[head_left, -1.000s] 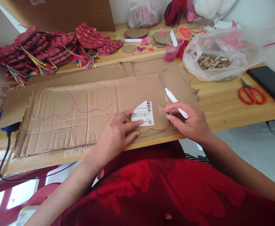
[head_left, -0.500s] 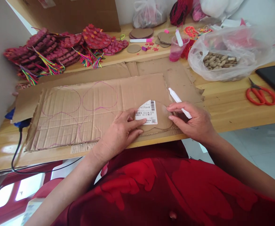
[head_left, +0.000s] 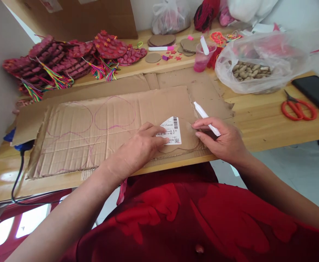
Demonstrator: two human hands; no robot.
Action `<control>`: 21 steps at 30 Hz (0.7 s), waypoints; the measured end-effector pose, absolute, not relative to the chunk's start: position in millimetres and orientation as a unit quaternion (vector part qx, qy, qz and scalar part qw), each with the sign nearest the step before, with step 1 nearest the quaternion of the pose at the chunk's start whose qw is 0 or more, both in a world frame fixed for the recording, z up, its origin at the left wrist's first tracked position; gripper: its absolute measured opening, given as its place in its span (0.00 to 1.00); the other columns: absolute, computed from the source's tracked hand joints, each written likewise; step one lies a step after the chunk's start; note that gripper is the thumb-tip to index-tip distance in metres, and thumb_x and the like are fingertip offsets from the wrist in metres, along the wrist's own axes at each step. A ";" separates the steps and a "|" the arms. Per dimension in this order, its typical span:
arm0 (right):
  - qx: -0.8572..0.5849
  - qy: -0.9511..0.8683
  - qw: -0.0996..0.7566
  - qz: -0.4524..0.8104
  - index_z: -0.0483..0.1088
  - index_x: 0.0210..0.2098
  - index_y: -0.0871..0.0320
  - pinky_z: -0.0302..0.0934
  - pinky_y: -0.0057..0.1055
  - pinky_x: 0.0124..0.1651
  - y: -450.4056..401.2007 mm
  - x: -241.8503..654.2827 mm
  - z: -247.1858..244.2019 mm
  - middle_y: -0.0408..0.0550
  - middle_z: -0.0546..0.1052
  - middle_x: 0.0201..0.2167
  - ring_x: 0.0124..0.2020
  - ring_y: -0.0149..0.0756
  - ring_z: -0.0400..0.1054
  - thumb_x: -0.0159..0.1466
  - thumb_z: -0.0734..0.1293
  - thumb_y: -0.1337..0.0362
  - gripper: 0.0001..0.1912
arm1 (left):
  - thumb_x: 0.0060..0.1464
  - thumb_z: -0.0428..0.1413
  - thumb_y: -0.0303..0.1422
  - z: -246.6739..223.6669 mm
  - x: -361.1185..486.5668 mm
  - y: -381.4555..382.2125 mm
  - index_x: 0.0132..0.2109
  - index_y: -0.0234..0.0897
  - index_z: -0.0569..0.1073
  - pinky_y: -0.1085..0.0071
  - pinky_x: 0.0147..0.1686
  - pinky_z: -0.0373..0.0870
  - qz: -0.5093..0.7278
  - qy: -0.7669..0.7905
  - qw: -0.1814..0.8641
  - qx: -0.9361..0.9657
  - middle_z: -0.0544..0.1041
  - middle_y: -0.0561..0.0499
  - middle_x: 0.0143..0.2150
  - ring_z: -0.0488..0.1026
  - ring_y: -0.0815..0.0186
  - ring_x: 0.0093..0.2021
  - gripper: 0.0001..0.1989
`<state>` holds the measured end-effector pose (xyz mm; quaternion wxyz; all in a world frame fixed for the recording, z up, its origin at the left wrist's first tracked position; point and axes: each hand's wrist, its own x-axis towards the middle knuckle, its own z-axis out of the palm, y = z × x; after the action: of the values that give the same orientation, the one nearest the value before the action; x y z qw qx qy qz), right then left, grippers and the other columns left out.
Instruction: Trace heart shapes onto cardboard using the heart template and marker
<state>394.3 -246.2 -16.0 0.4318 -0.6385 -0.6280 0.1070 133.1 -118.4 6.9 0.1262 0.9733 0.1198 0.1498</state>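
A heart-shaped cardboard piece [head_left: 186,136] with a white printed label lies on a larger cardboard sheet [head_left: 154,102], near its right end. My left hand [head_left: 145,143] rests on the piece's left side, fingers spread over the label's edge. In my right hand [head_left: 220,140] a white marker [head_left: 201,111] sits between thumb and fingers, its pale end pointing up and left. Those fingertips touch the piece's right edge. Purple heart outlines [head_left: 115,112] are drawn on the left half of the sheet.
Red scissors [head_left: 298,109] and a black phone [head_left: 316,92] lie at the right, beside a plastic bag of peanuts [head_left: 250,71]. Behind the cardboard are a pink cup [head_left: 200,63], cardboard discs [head_left: 153,57] and red tasselled pieces [head_left: 74,58]. A blue device [head_left: 24,145] with a cable stands left.
My left hand has shifted slightly up on the cardboard piece, and its fingers cover more of the label's left side. My right hand still has the marker at the right edge. The view has shifted slightly.
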 end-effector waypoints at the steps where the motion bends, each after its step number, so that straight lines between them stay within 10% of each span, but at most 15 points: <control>1: -0.640 -0.626 0.432 0.109 0.76 0.45 0.49 0.76 0.39 0.49 -246.3 394.3 -15.9 0.44 0.84 0.44 0.43 0.40 0.82 0.65 0.70 0.68 0.10 | 0.69 0.55 0.26 7.3 135.1 -118.6 0.47 0.38 0.81 0.61 0.53 0.78 0.151 0.111 0.129 0.974 0.80 0.44 0.56 0.75 0.58 0.55 0.10; 9: -0.636 -0.620 0.441 0.132 0.75 0.45 0.49 0.76 0.39 0.50 -246.6 394.0 -13.9 0.44 0.84 0.44 0.44 0.39 0.81 0.66 0.69 0.68 0.10 | 0.72 0.52 0.29 25.8 151.0 -123.1 0.59 0.41 0.77 0.65 0.48 0.76 0.028 0.126 0.093 0.987 0.79 0.46 0.48 0.76 0.60 0.48 0.15; 21: -0.632 -0.585 0.485 0.154 0.76 0.46 0.50 0.72 0.43 0.55 -248.3 396.2 -13.9 0.45 0.84 0.43 0.47 0.40 0.79 0.72 0.65 0.65 0.08 | 0.67 0.54 0.24 35.8 166.5 -131.3 0.62 0.49 0.76 0.63 0.47 0.78 -0.040 0.151 0.047 0.987 0.75 0.48 0.65 0.74 0.54 0.57 0.21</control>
<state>396.2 -248.3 -13.9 0.4850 -0.6315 -0.5849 0.1544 166.5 -131.3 35.8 0.0466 0.9866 0.1511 -0.0401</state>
